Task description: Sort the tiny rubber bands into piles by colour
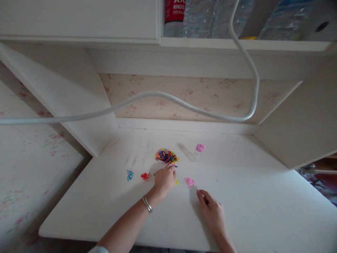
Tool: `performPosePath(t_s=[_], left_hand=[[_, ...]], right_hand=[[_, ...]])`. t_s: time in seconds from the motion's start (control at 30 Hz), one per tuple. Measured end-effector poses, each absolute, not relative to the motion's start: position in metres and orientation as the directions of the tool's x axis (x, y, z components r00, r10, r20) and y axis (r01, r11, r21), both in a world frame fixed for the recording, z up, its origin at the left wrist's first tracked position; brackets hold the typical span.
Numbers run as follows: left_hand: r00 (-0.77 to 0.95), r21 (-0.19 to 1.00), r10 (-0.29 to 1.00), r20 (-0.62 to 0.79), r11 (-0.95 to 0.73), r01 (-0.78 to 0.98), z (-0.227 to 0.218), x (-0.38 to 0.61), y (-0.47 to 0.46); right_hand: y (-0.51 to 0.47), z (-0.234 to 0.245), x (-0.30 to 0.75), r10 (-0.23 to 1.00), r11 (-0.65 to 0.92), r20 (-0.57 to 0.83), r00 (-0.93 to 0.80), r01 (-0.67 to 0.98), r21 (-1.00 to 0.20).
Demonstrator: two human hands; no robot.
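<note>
A heap of small multicoloured rubber bands (166,155) lies mid-table. My left hand (165,178), wearing a silver bracelet (147,204), is at the heap's near edge with its fingers closed in a pinch; what they hold is hidden. Smaller groups of bands lie nearer: blue bands (130,175), red bands (145,176), yellow bands (176,182) partly behind my left hand, and pink bands (189,182). Just to the right of the pink group, my right hand (212,212) has thumb and forefinger pressed together. Anything between them is too small to make out.
Behind the heap, to the right, lies a clear plastic bag or container (191,155) with a pink part (200,147). A white cable (168,95) hangs across the view. Side panels and a shelf with bottles (175,15) enclose the white table (250,196).
</note>
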State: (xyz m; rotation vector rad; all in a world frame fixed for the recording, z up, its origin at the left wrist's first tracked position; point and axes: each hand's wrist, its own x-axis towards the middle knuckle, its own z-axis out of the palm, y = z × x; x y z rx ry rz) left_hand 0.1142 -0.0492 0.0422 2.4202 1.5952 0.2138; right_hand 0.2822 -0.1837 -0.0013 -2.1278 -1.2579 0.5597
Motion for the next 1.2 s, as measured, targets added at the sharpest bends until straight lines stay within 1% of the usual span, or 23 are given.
performPosePath(t_s=[0.17, 0.4, 0.57, 0.83, 1.03, 1.1, 1.2], left_hand=[[0.396, 0.224, 0.918, -0.033, -0.379, 0.898, 0.035, 0.127, -0.037], [0.406, 0.179, 0.913, -0.050, -0.391, 0.903, 0.028, 0.129, -0.034], [0.408, 0.172, 0.912, -0.044, -0.395, 0.902, 0.026, 0.131, -0.031], [0.409, 0.218, 0.913, -0.001, -0.399, 0.891, 0.037, 0.122, -0.049], [0.278, 0.341, 0.955, 0.107, -0.297, 0.892, 0.040, 0.082, -0.069], [0.243, 0.341, 0.964, 0.106, -0.265, 0.902, 0.040, 0.070, -0.071], [0.221, 0.316, 0.973, 0.066, -0.230, 0.921, 0.040, 0.062, -0.073]], right_hand=[[-0.179, -0.001, 0.285, 0.888, -0.361, -0.058, 0.457, 0.611, -0.705], [-0.180, -0.005, 0.287, 0.885, -0.384, -0.078, 0.459, 0.626, -0.679], [-0.179, -0.004, 0.287, 0.888, -0.385, -0.078, 0.453, 0.639, -0.666], [-0.179, 0.005, 0.284, 0.891, -0.360, -0.038, 0.453, 0.651, -0.668], [-0.179, 0.007, 0.285, 0.895, -0.370, -0.055, 0.444, 0.665, -0.649], [-0.179, 0.005, 0.286, 0.889, -0.387, -0.071, 0.452, 0.662, -0.642], [-0.178, 0.002, 0.287, 0.882, -0.410, -0.089, 0.463, 0.659, -0.630]])
